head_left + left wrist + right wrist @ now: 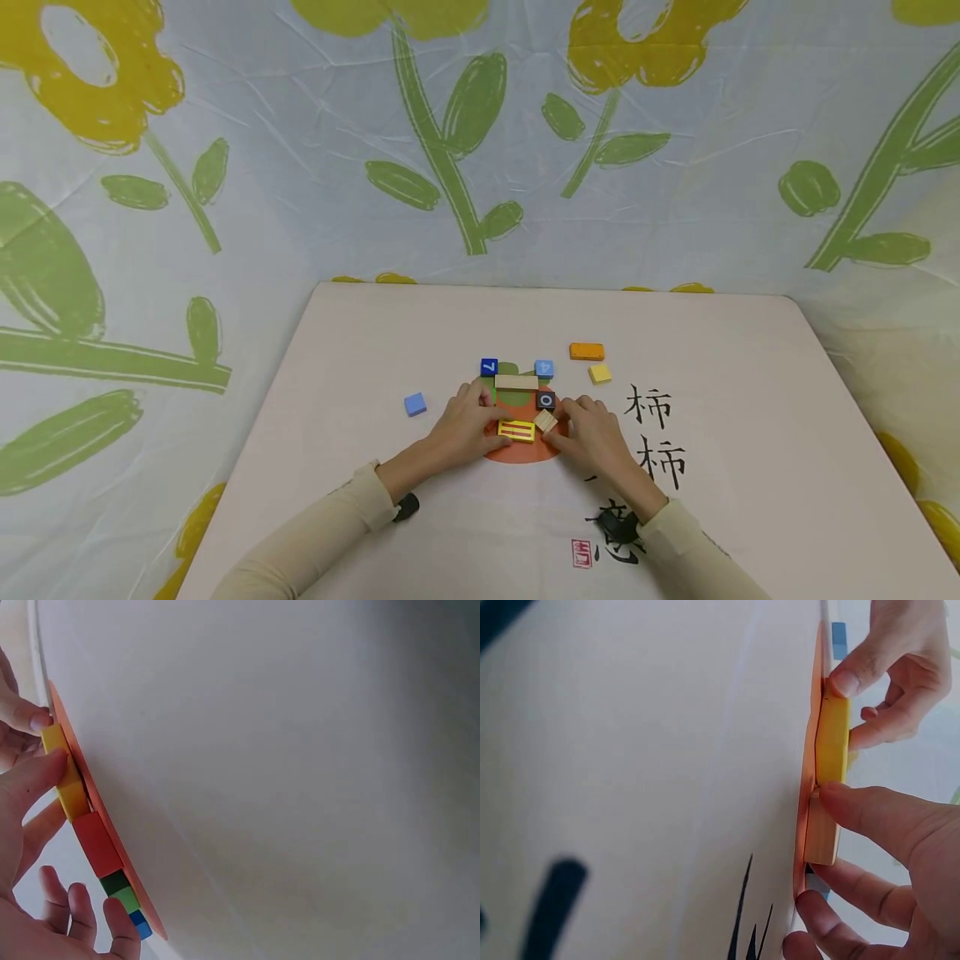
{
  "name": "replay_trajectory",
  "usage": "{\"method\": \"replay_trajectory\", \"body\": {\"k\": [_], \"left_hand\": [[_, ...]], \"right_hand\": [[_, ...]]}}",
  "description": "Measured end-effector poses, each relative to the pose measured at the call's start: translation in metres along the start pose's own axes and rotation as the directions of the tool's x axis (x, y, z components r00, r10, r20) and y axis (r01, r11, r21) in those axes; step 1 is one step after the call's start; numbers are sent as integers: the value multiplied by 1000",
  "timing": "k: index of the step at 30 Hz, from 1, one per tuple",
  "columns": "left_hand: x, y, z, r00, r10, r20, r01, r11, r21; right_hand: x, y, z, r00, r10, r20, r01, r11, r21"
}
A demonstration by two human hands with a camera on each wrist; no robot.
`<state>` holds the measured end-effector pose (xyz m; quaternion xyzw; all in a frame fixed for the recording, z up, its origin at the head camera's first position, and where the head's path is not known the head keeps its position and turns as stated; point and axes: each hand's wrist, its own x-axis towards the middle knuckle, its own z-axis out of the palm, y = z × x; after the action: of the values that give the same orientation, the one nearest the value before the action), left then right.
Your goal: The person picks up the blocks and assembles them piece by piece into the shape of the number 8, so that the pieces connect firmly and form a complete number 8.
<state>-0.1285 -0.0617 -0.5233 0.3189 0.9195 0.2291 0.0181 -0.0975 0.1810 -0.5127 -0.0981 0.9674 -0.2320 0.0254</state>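
On the orange fruit picture (522, 455) on the tabletop lies a yellow block with red stripes (516, 431), which my left hand (465, 429) pinches between thumb and a finger. My right hand (598, 433) holds a small plain wooden block (823, 829) by its sides, set at an angle against the yellow one's right end. Behind them sit a black block marked with a ring (546, 400) and a long plain wooden block (516, 382). In the left wrist view a red block (97, 844) and a green block (126, 900) continue the row beside my left fingers.
A dark blue block with a 7 (489, 367) and a light blue block with a 4 (544, 368) stand at the back corners. Farther out lie a blue block (415, 405), an orange block (587, 352) and a yellow block (600, 374). Black characters (662, 461) mark the tabletop.
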Motion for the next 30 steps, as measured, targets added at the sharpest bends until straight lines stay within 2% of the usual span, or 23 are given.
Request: {"method": "replay_trajectory", "body": {"k": [30], "left_hand": [[-1,2,4,1000,-20,-6,20,998,53]], "right_hand": [[-2,3,2,1000,23,9,-23,1000,20]]}}
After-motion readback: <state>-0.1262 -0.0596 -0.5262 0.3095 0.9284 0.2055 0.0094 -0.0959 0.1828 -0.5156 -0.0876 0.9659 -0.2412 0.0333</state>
